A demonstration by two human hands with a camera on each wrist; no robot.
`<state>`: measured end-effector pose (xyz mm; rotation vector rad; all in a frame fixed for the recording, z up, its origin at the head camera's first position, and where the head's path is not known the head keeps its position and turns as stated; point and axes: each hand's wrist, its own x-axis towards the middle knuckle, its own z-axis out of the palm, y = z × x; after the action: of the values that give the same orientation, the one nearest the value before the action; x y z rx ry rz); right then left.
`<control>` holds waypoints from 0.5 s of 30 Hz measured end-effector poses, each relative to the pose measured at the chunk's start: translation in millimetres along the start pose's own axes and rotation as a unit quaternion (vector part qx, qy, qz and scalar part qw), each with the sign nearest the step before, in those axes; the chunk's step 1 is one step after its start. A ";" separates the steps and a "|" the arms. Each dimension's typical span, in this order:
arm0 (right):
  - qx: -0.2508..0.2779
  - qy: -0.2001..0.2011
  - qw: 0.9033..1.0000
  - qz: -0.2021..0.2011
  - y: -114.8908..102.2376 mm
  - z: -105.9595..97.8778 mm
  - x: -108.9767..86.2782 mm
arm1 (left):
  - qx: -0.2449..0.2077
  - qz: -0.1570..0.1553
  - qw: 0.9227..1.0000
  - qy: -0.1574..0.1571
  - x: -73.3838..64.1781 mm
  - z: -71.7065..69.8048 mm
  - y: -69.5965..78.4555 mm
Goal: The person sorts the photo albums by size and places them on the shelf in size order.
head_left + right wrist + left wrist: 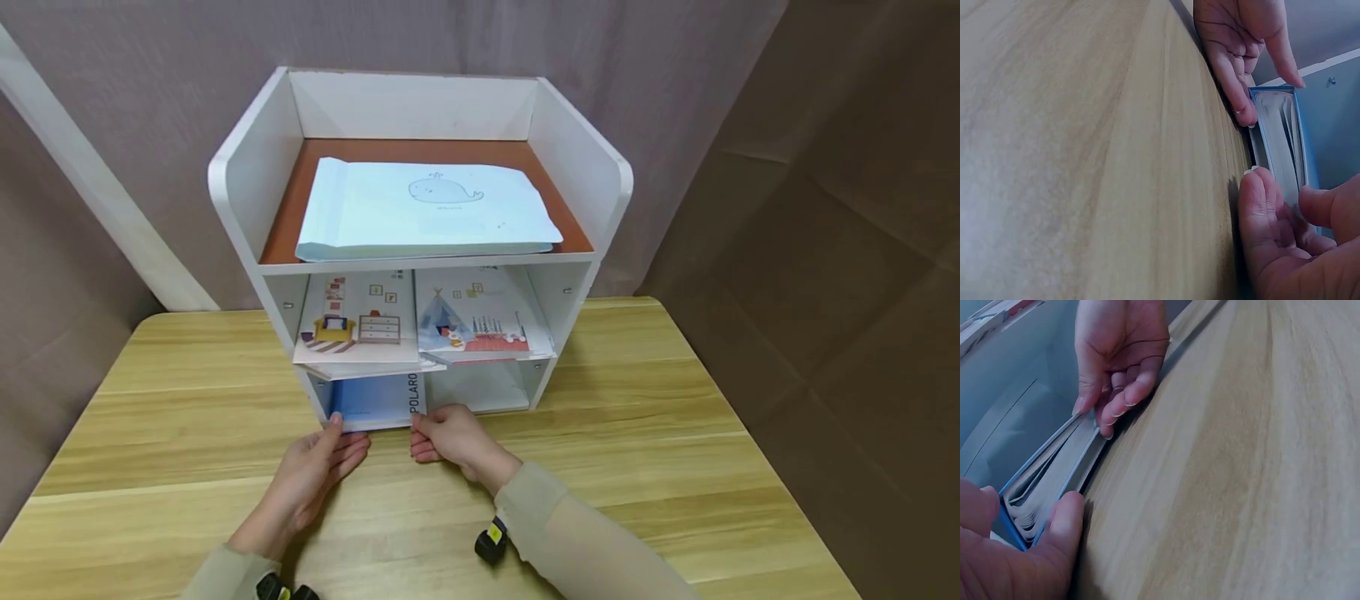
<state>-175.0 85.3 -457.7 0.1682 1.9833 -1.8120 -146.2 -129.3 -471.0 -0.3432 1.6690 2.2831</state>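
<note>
A blue photo album [373,398] lettered "POLARO" lies flat in the left part of the bottom compartment of a white shelf unit [615,179]. At its front left corner, my left hand [303,477] holds it with the thumb on the cover and the fingers along the lower edge. My right hand [456,437] pinches the front right corner, thumb above and curled fingers below. Between the two hands, the album's page edges [1275,131] face outward in the right wrist view, with a few pages slightly spread.
Two stacks of illustrated booklets, left [360,321] and right [480,312], fill the middle shelf and jut past its front edge. A white whale-print book [427,208] lies on the brown top shelf. The unit stands on a wood-grain table [637,500] against a curtain.
</note>
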 end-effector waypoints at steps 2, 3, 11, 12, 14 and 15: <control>-0.008 0.000 1.000 -0.001 0.2 -1.6 -1.5 | -0.012 -0.011 1.000 -0.003 -2.5 -2.1 0.3; -0.013 0.001 1.000 0.000 0.2 -3.5 -2.5 | -0.015 -0.016 1.000 -0.007 -4.3 -2.9 0.4; -0.212 0.070 0.968 -0.113 -2.1 -30.8 -20.8 | 0.079 0.007 0.997 -0.022 -28.1 4.0 4.1; -0.259 0.088 0.952 -0.135 -2.2 -34.2 -24.2 | 0.097 0.018 0.995 -0.015 -30.3 6.0 5.2; -0.350 0.126 0.911 -0.177 -1.9 -40.1 -31.6 | 0.151 0.056 0.987 -0.007 -34.1 9.8 7.1; -0.383 0.138 0.893 -0.191 -1.6 -42.3 -35.2 | 0.189 0.078 0.979 -0.005 -36.0 11.5 7.8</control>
<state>-154.3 133.4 -440.5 -0.2455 2.9412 -1.0868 -115.9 -124.0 -447.8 -0.1180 2.1370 1.9994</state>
